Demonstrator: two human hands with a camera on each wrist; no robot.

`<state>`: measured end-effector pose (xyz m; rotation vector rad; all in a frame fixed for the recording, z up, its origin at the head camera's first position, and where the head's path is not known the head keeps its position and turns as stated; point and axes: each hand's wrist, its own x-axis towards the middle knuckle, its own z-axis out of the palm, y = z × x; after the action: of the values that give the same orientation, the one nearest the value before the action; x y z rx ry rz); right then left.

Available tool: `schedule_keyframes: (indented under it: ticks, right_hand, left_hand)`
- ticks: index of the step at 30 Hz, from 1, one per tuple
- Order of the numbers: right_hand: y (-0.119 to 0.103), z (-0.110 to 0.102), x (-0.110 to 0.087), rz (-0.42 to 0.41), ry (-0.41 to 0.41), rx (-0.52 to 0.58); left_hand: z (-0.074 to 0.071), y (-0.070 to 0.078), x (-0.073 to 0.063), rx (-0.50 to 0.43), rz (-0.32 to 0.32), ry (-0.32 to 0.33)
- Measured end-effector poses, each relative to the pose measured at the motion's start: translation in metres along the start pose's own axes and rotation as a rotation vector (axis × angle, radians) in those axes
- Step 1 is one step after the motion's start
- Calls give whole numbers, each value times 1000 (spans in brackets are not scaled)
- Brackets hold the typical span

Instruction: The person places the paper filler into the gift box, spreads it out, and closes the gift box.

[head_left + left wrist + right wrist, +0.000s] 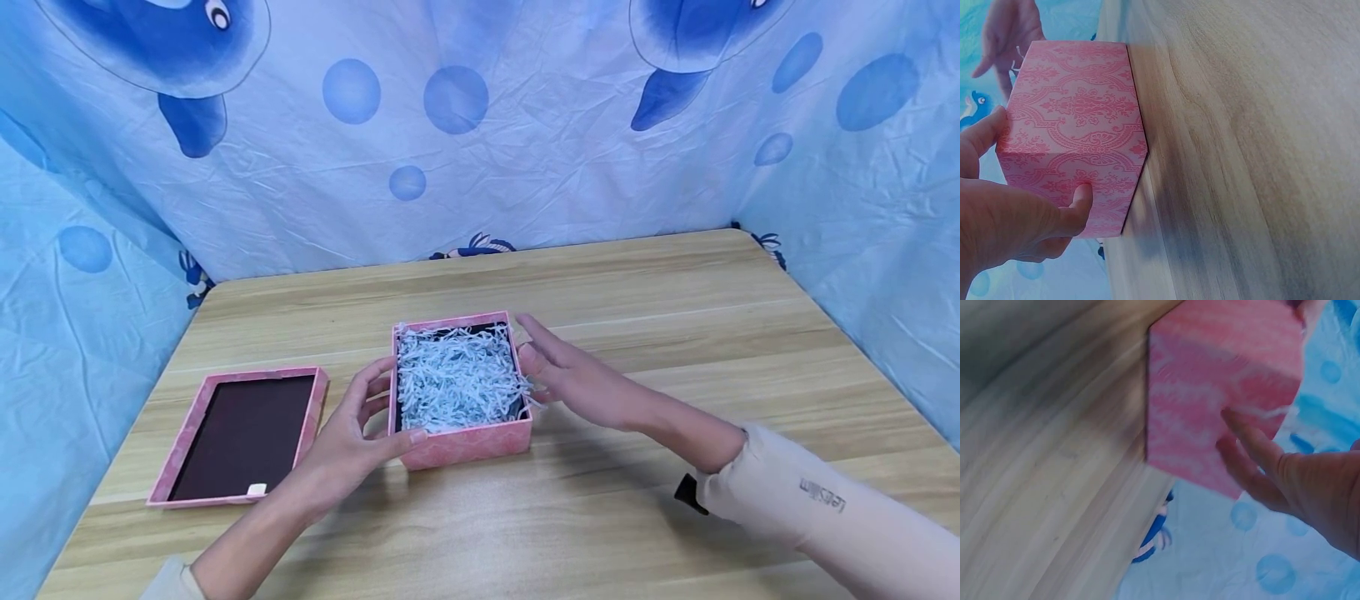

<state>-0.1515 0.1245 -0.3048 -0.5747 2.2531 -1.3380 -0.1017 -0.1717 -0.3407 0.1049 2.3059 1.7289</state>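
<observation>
A pink patterned box [467,443] stands on the table, filled with pale blue shredded paper [457,375]. My left hand [356,433] holds its front left corner, thumb on the front edge and fingers against the left side. In the left wrist view, that hand [1022,212] lies along the box's patterned sides [1079,106]. At the right side of the box is my right hand [581,379], fingers extended. The right wrist view shows the hand [1297,481] with its fingertips close to the box wall [1204,406]; I cannot tell whether they touch. Some shreds hang over the right rim.
A pink box lid [318,408] with a dark inside lies face up to the left, a small white patch near its front edge. Both rest on a wooden table [637,292]. A blue curtain [525,183] with printed dolphins surrounds the table's back and sides.
</observation>
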Motion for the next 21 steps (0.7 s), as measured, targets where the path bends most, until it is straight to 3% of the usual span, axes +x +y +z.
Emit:
schedule_keyframes:
  ticks: [11, 21]
  right_hand:
    - [-24, 36, -27, -44, 74, -130]
    - [-26, 64, -36, -79, -6, -466]
  left_hand:
    - [0, 0, -1, -1, 2, -3]
    - [0, -1, -1, 6, 13, -9]
